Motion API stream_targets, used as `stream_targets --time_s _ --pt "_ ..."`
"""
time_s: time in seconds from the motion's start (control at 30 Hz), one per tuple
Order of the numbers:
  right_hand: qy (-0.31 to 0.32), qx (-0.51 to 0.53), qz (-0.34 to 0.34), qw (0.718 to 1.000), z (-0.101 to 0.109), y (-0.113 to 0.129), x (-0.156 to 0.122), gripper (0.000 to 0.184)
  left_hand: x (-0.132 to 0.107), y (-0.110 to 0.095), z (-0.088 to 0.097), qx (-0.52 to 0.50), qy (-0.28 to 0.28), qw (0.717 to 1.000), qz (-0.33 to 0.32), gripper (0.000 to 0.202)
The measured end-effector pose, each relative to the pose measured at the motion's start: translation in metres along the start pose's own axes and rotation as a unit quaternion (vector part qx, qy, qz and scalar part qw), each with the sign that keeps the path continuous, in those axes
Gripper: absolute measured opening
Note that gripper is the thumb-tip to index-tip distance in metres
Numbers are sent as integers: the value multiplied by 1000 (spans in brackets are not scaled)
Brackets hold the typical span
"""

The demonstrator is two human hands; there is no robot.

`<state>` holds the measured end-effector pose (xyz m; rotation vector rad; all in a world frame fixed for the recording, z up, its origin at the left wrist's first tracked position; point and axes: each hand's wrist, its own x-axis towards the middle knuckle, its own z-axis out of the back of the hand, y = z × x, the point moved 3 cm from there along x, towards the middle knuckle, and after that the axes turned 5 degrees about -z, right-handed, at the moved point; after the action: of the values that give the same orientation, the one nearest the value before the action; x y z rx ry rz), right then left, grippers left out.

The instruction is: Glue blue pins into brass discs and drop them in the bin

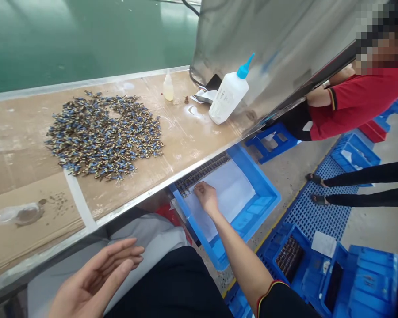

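My right hand [205, 196] reaches into a blue plastic bin [265, 194] below the table edge. Its thumb and fingers are pinched together beside rows of small dark parts [202, 170], which lie along the bin's near side on white paper [234, 190]. What the fingertips hold is too small to make out. Over my lap, my left hand [99, 278] hangs with fingers slightly curved and the thumb apart, nothing in it. A wide heap of small blue, brown and brass-coloured parts [106, 134] covers part of the tabletop.
On the table [16, 137] stand a white bottle with a blue nozzle [228, 97] and a small dropper bottle [168, 87]. A clear container [20, 214] lies on cardboard. A metal panel [268, 48] rises at right. Beyond it sits a person in red [368, 101]; blue crates [371, 274] stand on the floor.
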<state>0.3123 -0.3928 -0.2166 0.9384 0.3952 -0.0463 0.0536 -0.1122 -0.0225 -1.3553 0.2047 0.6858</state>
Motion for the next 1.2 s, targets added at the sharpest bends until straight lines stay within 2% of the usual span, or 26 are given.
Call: stream_targets --time_s 0.13,0.3,0.4,0.6,0.7,0.77,0.87,0.93,0.97,1.0,1.1,1.13,1.2 --pt "7 -22 4 1000 -13 -10 4 33 -2 10 -4 -41 2 999 16 59" --pt "3 -31 19 999 -16 -18 4 32 0 26 0 -53 -2 999 11 62" --pt "5 -29 23 999 -17 -18 2 31 -2 25 2 -60 -3 998 10 62" --pt "0 -28 27 999 -16 -5 -1 34 -6 6 -2 -84 -13 996 22 54" --pt "-17 -20 43 999 -7 7 -11 38 -7 6 -2 -96 17 995 8 51" --pt "-46 -11 57 997 6 19 -22 44 -9 9 1 -102 35 994 -2 49" --pt "-125 9 78 989 34 56 -46 50 -16 17 10 -119 24 993 0 46" --pt "-175 32 119 977 50 100 -64 44 -20 24 16 -138 2 990 11 44" --pt "-188 52 165 967 53 129 -72 38 -22 27 19 -147 -12 989 15 44" --pt "-167 63 219 959 50 161 -78 31 -23 30 21 -153 -22 988 18 44" --pt "13 -9 354 935 16 247 -85 17 -27 36 28 -150 -26 988 11 45" --pt "62 -46 381 921 1 268 -84 16 -29 37 33 -147 -34 988 5 46" --pt "109 -125 414 895 -26 291 -79 18 -37 41 47 -145 -76 987 -1 47"
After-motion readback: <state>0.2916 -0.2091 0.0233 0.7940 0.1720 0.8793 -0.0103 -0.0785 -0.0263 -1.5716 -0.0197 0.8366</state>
